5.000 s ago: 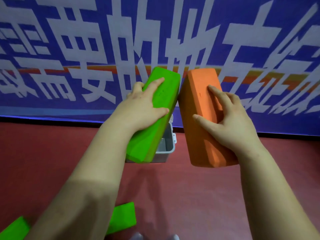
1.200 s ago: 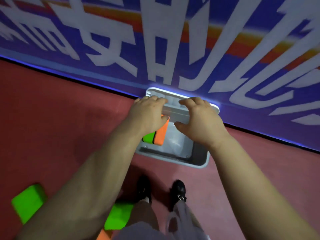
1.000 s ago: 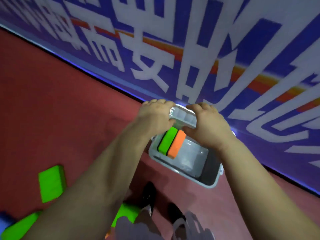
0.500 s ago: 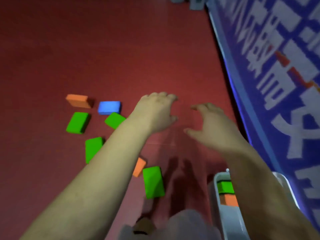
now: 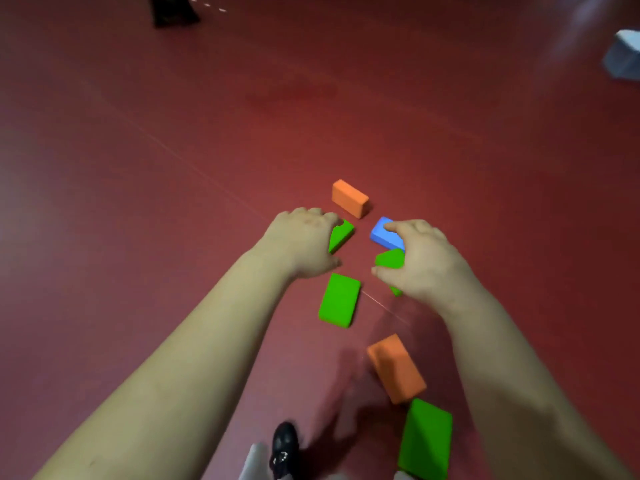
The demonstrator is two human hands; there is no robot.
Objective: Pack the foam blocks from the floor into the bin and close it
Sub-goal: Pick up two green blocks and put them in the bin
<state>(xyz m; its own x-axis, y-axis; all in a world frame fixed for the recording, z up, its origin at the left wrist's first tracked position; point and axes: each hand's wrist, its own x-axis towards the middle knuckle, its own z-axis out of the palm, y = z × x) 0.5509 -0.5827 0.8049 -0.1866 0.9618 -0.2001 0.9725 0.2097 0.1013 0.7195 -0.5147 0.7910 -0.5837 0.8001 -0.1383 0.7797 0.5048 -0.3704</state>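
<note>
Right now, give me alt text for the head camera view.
Two bare hands, the left hand and the right hand, reach down with loosely curled fingers over green, orange and blue foam blocks scattered on a red floor; neither hand clearly holds one.

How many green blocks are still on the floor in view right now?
4. One lies partly under the left hand at, one partly behind the right hand at, one flat between the forearms, one near the bottom edge. The arms may hide more.
</note>
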